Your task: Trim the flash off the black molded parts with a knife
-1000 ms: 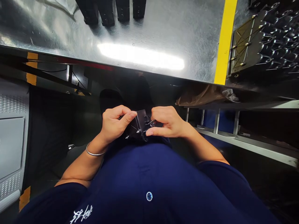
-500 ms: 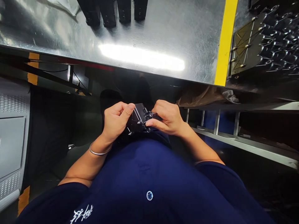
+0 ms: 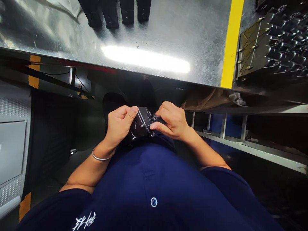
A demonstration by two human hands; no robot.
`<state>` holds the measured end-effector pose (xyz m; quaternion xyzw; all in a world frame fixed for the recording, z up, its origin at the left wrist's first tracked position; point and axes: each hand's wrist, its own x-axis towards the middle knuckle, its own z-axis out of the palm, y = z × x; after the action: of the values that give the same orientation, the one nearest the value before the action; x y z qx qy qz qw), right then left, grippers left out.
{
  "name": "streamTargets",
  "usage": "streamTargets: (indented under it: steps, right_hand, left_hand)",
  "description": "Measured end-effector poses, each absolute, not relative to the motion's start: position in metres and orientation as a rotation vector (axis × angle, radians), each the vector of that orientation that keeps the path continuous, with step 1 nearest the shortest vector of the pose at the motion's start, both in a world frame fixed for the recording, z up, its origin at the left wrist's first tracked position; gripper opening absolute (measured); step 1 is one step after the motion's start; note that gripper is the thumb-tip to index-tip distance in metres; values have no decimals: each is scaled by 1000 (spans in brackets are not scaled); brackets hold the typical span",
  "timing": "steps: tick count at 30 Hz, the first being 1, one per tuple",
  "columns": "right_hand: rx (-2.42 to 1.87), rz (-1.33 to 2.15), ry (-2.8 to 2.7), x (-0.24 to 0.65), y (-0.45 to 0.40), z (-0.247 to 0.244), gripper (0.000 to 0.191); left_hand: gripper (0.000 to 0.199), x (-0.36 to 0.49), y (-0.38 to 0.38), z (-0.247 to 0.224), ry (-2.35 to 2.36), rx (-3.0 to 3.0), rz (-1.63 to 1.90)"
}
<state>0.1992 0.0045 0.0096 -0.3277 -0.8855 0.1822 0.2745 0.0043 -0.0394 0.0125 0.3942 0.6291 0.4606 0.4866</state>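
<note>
Close to my body, below the table edge, I hold a black molded plastic part [image 3: 143, 113] with ring-shaped lugs and small metal inserts on it. My left hand [image 3: 120, 123] is closed on its left side, thumb pressed on top near a pale metal rod. On the right side, my right hand [image 3: 172, 121] grips the part by its lugs, with thumb and forefinger bent around them. The fingers under the part are hidden.
A shiny metal table [image 3: 192, 29] spans the front, crossed by yellow tape [image 3: 232, 45]. Several black parts [image 3: 128, 12] stand at its back. Stacked black molded parts [image 3: 257, 48] with ring lugs sit at right. A metal rack [image 3: 252, 149] stands below right; a grey perforated panel [image 3: 12, 138] at left.
Almost nothing differs. The black plastic part and both hands have shifted very slightly to the left, with the grip the same.
</note>
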Motion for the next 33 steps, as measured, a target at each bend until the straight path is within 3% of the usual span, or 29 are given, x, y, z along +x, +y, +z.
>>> streamTargets:
  steps: [17, 23, 25, 29, 33]
  right_hand:
    - [-873, 401, -2397, 196, 6, 2, 57]
    - [-606, 1262, -2458, 203, 12, 17, 58]
    - [-635, 1338, -2326, 204, 14, 21, 57]
    - [-997, 873, -2108, 200, 17, 20, 45]
    - [-975, 431, -2182, 194, 20, 11, 33]
  left_hand:
    - [50, 3, -34, 12, 1516, 866, 1116]
    - [52, 3, -33, 11, 1516, 810, 1139]
    - [51, 5, -28, 10, 1520, 727, 1187]
    - [50, 6, -18, 4, 1425, 526, 1155]
    - [50, 8, -20, -3, 1336, 395, 1107]
